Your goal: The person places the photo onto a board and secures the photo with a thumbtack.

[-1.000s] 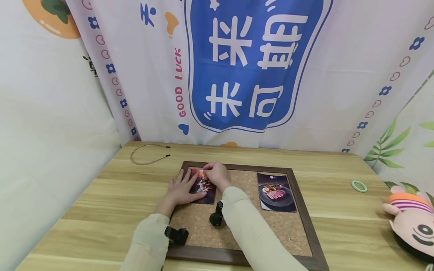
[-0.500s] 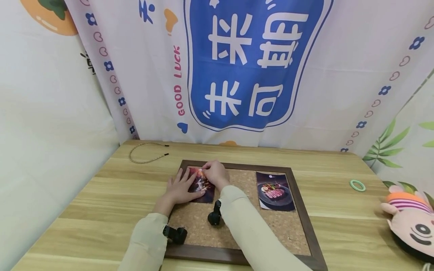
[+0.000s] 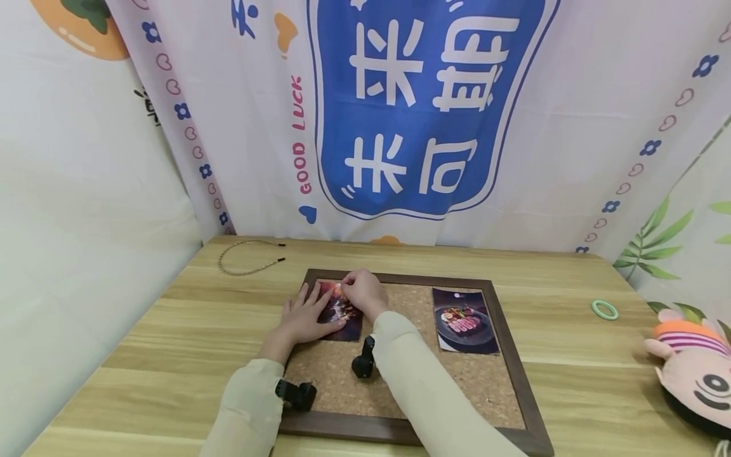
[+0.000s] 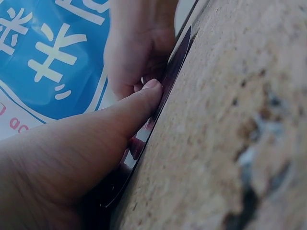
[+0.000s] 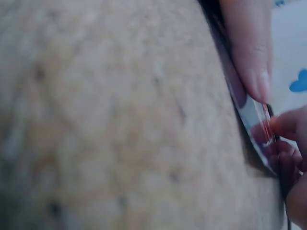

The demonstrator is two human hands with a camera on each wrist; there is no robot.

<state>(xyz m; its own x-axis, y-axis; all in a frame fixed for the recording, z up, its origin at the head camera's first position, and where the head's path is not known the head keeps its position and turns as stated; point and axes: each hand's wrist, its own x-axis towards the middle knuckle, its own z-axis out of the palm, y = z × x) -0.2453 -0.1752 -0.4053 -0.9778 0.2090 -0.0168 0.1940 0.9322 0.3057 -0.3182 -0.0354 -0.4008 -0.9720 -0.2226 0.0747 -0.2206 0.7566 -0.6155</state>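
A dark, glossy photo card with orange and red tones [image 3: 346, 311] lies at the upper left of a framed cork board [image 3: 411, 387]. My left hand [image 3: 301, 322] rests on it with spread, straight fingers, holding it flat. At its top edge my right hand [image 3: 365, 293] has curled fingers and pinches a small thing, apparently a pushpin, mostly hidden by the fingertips. In the left wrist view, the left thumb [image 4: 144, 96] presses on the card beside the right hand [image 4: 136, 57]. The right wrist view catches the right fingers [image 5: 290, 139] close to the card's edge.
A second photo card of a plated dish [image 3: 465, 327], with a white round pin [image 3: 457, 295] at its top, is at the board's upper right. On the table lie a thin braided band [image 3: 240, 274], a green ring [image 3: 604, 310] and a plush toy [image 3: 693, 374].
Both hands stay at the photo card almost unmoved. The head view shifts slightly.
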